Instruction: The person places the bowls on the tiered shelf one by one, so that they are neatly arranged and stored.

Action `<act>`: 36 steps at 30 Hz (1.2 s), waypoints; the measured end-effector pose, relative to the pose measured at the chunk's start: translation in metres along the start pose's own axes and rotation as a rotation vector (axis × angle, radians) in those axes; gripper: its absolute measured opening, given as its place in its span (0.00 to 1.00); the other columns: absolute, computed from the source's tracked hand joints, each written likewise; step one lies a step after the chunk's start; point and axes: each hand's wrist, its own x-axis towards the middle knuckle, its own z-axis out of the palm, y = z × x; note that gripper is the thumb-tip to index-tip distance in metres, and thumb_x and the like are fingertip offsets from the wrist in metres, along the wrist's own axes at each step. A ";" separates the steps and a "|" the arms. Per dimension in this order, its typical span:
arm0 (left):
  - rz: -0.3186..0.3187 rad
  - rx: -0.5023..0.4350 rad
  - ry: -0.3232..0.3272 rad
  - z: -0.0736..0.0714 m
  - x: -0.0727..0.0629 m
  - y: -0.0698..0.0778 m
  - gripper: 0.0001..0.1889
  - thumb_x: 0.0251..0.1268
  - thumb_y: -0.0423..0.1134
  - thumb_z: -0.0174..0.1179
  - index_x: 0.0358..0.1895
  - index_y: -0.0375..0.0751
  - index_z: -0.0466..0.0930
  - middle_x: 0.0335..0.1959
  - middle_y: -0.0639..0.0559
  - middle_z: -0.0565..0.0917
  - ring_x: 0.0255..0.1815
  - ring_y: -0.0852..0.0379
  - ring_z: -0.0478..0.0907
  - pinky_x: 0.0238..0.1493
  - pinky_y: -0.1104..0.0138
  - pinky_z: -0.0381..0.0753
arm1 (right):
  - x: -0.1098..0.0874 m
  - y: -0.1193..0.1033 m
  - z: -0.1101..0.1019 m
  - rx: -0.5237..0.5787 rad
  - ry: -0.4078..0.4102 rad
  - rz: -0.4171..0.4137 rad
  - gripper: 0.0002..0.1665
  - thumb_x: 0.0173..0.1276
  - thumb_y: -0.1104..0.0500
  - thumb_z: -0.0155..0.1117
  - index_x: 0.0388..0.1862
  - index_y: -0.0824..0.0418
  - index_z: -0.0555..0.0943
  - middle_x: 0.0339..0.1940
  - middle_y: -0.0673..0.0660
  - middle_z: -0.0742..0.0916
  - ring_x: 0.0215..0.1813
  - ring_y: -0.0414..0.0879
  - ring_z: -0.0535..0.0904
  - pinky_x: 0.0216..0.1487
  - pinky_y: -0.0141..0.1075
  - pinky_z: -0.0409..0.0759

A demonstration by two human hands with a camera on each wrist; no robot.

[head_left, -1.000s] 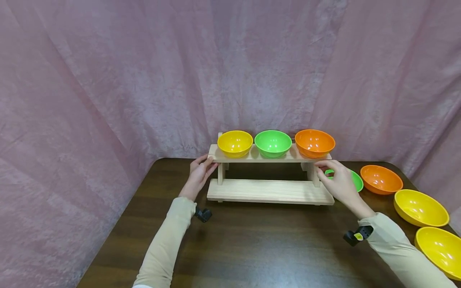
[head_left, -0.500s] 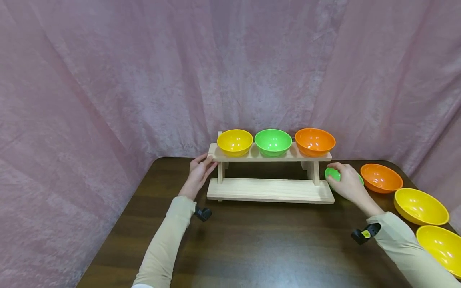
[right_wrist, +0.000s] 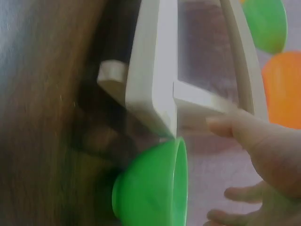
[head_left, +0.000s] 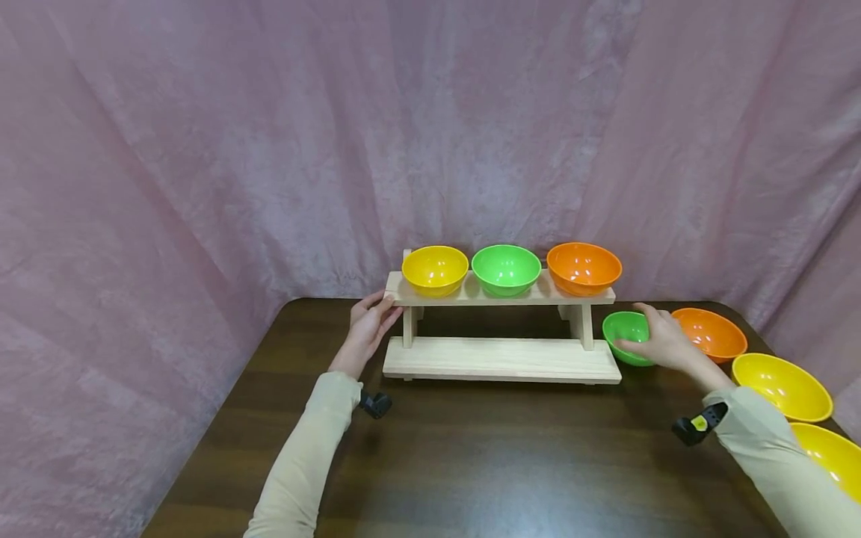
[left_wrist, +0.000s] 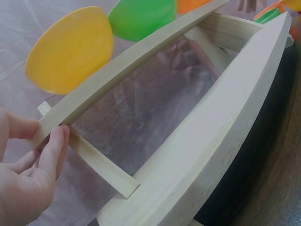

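Gripping the rack (head_left: 501,359) at its left end: left hand (head_left: 365,330). Right hand (head_left: 667,344), fingers spread, near green bowl (head_left: 622,329) just right of rack.

Our right hand (head_left: 664,340) has moved rightward from the wooden rack (head_left: 501,359) to the green bowl (head_left: 622,327) beside it. We have spread its thumb and fingers wider.

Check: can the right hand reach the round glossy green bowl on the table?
Probably yes: the right hand hovers above the round glossy green bowl, fingers parted, with nothing visibly between.
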 end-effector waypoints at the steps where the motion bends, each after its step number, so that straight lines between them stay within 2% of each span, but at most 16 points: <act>1: 0.000 -0.003 0.002 0.000 0.000 0.000 0.26 0.74 0.30 0.48 0.72 0.30 0.58 0.64 0.36 0.67 0.39 0.64 0.82 0.50 0.76 0.84 | 0.001 0.003 -0.002 -0.008 -0.019 -0.001 0.56 0.59 0.46 0.70 0.69 0.81 0.53 0.61 0.85 0.66 0.60 0.78 0.62 0.59 0.72 0.67; 7: -0.009 -0.006 0.006 0.001 -0.001 -0.001 0.26 0.74 0.30 0.48 0.72 0.31 0.57 0.66 0.35 0.66 0.38 0.64 0.82 0.50 0.75 0.84 | 0.003 0.016 -0.005 -0.041 -0.127 0.000 0.71 0.50 0.40 0.76 0.72 0.80 0.46 0.63 0.87 0.64 0.61 0.81 0.60 0.60 0.74 0.64; 16: 0.003 -0.007 0.006 0.002 -0.001 -0.001 0.27 0.74 0.30 0.48 0.73 0.31 0.56 0.67 0.33 0.65 0.37 0.64 0.82 0.49 0.76 0.85 | 0.009 0.028 -0.006 -0.063 -0.187 0.014 0.79 0.47 0.38 0.77 0.74 0.77 0.36 0.65 0.89 0.58 0.61 0.85 0.56 0.59 0.77 0.61; 24: 0.000 0.007 -0.001 0.002 0.001 0.002 0.26 0.74 0.30 0.49 0.72 0.30 0.57 0.68 0.33 0.66 0.39 0.64 0.82 0.51 0.75 0.84 | 0.013 0.033 -0.005 -0.077 -0.209 0.023 0.79 0.47 0.38 0.76 0.74 0.78 0.35 0.65 0.90 0.58 0.60 0.85 0.56 0.59 0.76 0.62; 27: -0.006 0.009 -0.002 0.002 0.001 0.002 0.27 0.74 0.30 0.49 0.72 0.30 0.57 0.68 0.33 0.66 0.39 0.64 0.82 0.52 0.74 0.84 | 0.013 0.034 -0.004 -0.084 -0.214 0.031 0.80 0.47 0.37 0.77 0.72 0.81 0.36 0.64 0.91 0.57 0.60 0.85 0.56 0.60 0.75 0.62; 32: -0.005 0.008 0.002 0.001 0.001 0.001 0.27 0.74 0.30 0.49 0.72 0.30 0.56 0.68 0.32 0.65 0.38 0.64 0.82 0.50 0.75 0.84 | 0.013 0.036 -0.002 -0.141 -0.211 0.067 0.77 0.46 0.35 0.75 0.66 0.90 0.43 0.61 0.92 0.59 0.60 0.83 0.58 0.63 0.72 0.64; 36: -0.006 0.007 0.005 0.000 0.000 -0.001 0.26 0.74 0.30 0.49 0.72 0.30 0.57 0.68 0.33 0.65 0.38 0.64 0.82 0.50 0.76 0.84 | 0.015 0.036 -0.001 -0.180 -0.198 0.079 0.75 0.46 0.33 0.74 0.63 0.92 0.49 0.58 0.91 0.64 0.59 0.80 0.60 0.61 0.71 0.67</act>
